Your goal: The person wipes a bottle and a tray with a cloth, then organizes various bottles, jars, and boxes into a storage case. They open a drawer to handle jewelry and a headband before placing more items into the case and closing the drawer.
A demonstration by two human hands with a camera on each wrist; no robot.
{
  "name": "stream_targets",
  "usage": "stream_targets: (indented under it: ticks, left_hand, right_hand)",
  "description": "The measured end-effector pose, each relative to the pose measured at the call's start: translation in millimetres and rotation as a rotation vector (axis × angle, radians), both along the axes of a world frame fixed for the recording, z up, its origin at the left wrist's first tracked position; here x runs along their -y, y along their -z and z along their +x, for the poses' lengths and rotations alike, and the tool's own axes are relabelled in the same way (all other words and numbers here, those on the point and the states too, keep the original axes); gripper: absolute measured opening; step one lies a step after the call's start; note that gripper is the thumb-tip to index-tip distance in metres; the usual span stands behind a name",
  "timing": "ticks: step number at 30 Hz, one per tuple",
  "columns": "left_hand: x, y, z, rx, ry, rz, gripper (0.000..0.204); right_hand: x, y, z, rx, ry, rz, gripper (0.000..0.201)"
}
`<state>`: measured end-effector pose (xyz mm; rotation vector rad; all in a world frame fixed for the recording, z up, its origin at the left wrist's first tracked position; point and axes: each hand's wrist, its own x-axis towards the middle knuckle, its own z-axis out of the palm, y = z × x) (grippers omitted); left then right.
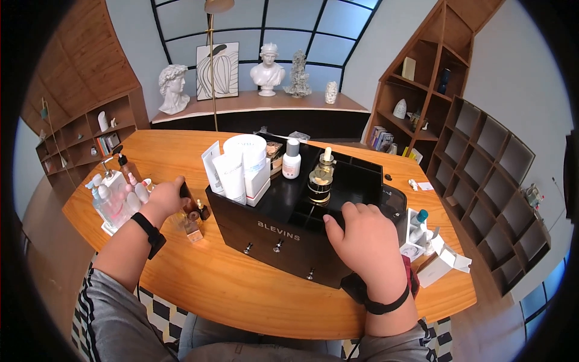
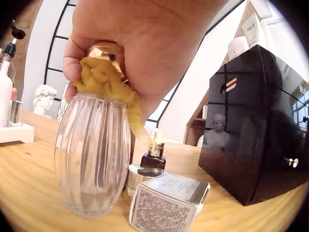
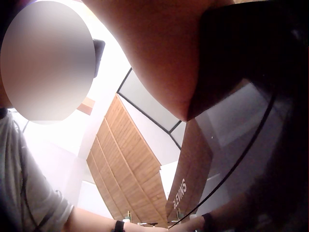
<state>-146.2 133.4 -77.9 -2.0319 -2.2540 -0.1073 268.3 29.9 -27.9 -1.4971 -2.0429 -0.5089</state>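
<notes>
The left hand (image 1: 167,198) is at the left of the black organizer (image 1: 253,232). In the left wrist view its fingers (image 2: 73,63) curl round the gold top of a ribbed clear glass bottle (image 2: 91,159) with a yellow ribbon (image 2: 101,75) at its neck. Whether the bottle touches the table cannot be told. Beside it are a small patterned box (image 2: 166,205) and a dark dropper bottle (image 2: 153,162). The right hand (image 1: 371,241) rests on the organizer's front right edge, fingers relaxed, holding nothing visible. A gold-and-black jar (image 1: 319,187) stands in the organizer, near that hand.
White tubes (image 1: 231,176), a white jar (image 1: 246,148) and a pump-less white bottle (image 1: 291,161) stand in the organizer's left part. Clear bottles (image 1: 111,202) stand at the far left. On the right are a white holder (image 1: 413,248) with bottles and an opened white box (image 1: 435,268).
</notes>
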Motion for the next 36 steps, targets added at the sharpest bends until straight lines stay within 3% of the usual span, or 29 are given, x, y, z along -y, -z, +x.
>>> stream_targets:
  ticks: [11,20,26,29,32,36]
  left_hand:
    - [-1.5,0.5,0.4,-0.003,0.012,0.017,0.055]
    - [-14.5,-6.5,-24.2,-0.014,0.109,-0.219,0.085]
    - [-9.2,-35.2,-10.4,0.196,0.010,-0.430,0.103]
    - [-27.3,-11.5,-34.3,0.112,0.145,-0.337,0.099]
    - [-18.6,-20.7,-23.7,0.247,0.039,-0.363,0.088]
    - [-14.5,-20.4,-26.4,0.317,0.044,-0.331,0.076]
  right_hand:
    - [0.7,0.3,0.1,-0.013,-0.007,0.021,0.035]
    - [1.3,-1.1,-0.5,-0.024,-0.004,0.000,0.035]
    - [2.3,-2.2,-0.5,-0.025,-0.004,-0.011,0.036]
    - [2.1,-1.6,-0.5,-0.026,-0.004,-0.008,0.036]
    - [2.4,-1.8,-0.7,-0.023,-0.001,-0.011,0.036]
    - [2.3,-2.6,-0.8,-0.018,0.003,-0.018,0.036]
